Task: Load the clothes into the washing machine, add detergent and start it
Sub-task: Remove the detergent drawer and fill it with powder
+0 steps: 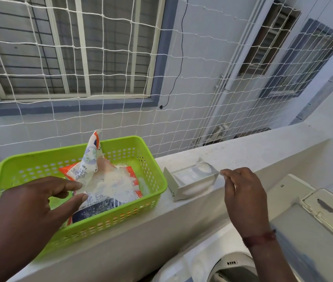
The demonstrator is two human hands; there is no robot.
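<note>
A torn orange, white and blue detergent packet (104, 186) lies in a green plastic basket (151, 198) on the white ledge, with powder spilled over it. My left hand (39, 204) reaches into the basket, its fairly straight forefinger and thumb touching the packet's near edge. My right hand (243, 192) pinches the handle of a clear plastic scoop (204, 167) with white powder in it. The scoop is held over a white detergent drawer (190, 185) resting on the ledge. The white washing machine (314, 231) stands below at the lower right.
A white safety net (161, 98) closes off the ledge (253, 151) from the building wall and windows behind. Loose powder dusts the ledge around the drawer. The machine's round opening (232, 267) shows at the bottom edge.
</note>
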